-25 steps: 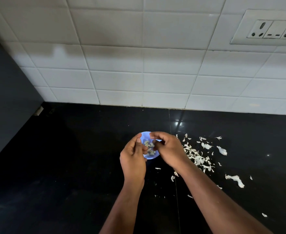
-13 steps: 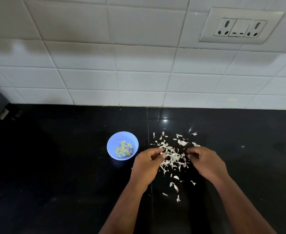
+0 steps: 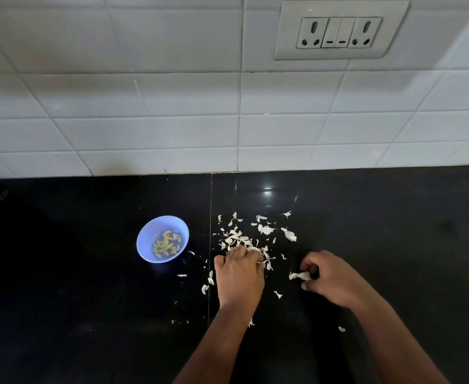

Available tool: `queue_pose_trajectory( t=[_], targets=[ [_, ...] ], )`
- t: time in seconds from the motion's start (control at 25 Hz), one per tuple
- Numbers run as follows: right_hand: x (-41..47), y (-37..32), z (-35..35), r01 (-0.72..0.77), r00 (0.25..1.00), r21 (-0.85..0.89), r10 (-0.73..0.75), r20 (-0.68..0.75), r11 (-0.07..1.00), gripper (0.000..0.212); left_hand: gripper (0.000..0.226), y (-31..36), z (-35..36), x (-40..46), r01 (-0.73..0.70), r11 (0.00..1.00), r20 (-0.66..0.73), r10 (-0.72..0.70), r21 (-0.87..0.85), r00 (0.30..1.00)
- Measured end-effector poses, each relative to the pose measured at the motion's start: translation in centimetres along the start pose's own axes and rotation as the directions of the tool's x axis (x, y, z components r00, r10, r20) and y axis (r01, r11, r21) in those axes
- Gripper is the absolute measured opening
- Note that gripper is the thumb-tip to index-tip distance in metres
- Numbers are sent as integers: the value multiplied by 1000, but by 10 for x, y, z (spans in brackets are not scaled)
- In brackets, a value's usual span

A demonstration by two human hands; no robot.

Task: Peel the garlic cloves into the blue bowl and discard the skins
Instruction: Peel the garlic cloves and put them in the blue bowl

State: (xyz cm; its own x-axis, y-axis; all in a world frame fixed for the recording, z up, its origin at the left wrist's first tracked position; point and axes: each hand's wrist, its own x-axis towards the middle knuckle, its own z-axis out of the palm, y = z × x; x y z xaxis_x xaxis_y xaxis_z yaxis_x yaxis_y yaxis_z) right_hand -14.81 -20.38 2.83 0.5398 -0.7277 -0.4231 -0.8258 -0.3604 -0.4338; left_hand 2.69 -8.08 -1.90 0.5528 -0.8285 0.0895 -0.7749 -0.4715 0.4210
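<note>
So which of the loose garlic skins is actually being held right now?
The larger skin piece pinched in the right hand; the other skins lie loose on the counter.

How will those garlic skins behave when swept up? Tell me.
Probably featherlight and floppy: the garlic skins lie as thin curled flakes, widely scattered. Likely to crumple; the right hand pinches one bent piece. Stray bits may escape the left hand.

A home kitchen: a polished black stone countertop (image 3: 89, 300) meets a backsplash of glossy white rectangular ceramic tiles (image 3: 172, 106), with a white plastic double wall socket plate (image 3: 340, 30) at 1 o'clock. A small blue plastic bowl (image 3: 147, 239) of pale yellow peeled garlic cloves (image 3: 166, 243) sits at 9 o'clock from scattered white papery garlic skins (image 3: 263, 230)
</note>
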Motion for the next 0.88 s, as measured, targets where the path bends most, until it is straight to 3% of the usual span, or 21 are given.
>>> queue_pose_trajectory(
  t=[0.2,0.32,0.52,0.6,0.64,0.72,0.76,0.88],
  targets=[
    [2,-4,8,93,989,81,-83,-125,992,7,4,2,-3,-1,73,996,-31,-75,-57,997],
    [3,-9,5,90,980,193,-52,-192,977,10,17,-1,-7,0,95,989,-57,-102,-115,993],
    [4,-16,0,113,972,459,-4,-233,881,14,32,4,-14,-1,142,988,13,-141,-53,990],
    [3,-19,1,112,976,533,9,-219,839,15,32,14,-18,-3,209,945,44,-204,-254,978],
    [2,-21,0,113,981,601,8,-195,791,14,27,22,-21,-2,273,845,107,-252,-459,962],
    [-1,-25,0,111,992,757,-27,-123,644,14,18,37,-27,1,418,447,328,-268,-791,906],
    [-2,-27,0,102,995,814,-46,-92,573,13,17,43,-30,2,461,325,392,-258,-826,883],
    [-3,-34,-1,52,998,912,-50,-34,407,13,21,48,-32,4,517,150,478,-236,-843,846]
  ],
)
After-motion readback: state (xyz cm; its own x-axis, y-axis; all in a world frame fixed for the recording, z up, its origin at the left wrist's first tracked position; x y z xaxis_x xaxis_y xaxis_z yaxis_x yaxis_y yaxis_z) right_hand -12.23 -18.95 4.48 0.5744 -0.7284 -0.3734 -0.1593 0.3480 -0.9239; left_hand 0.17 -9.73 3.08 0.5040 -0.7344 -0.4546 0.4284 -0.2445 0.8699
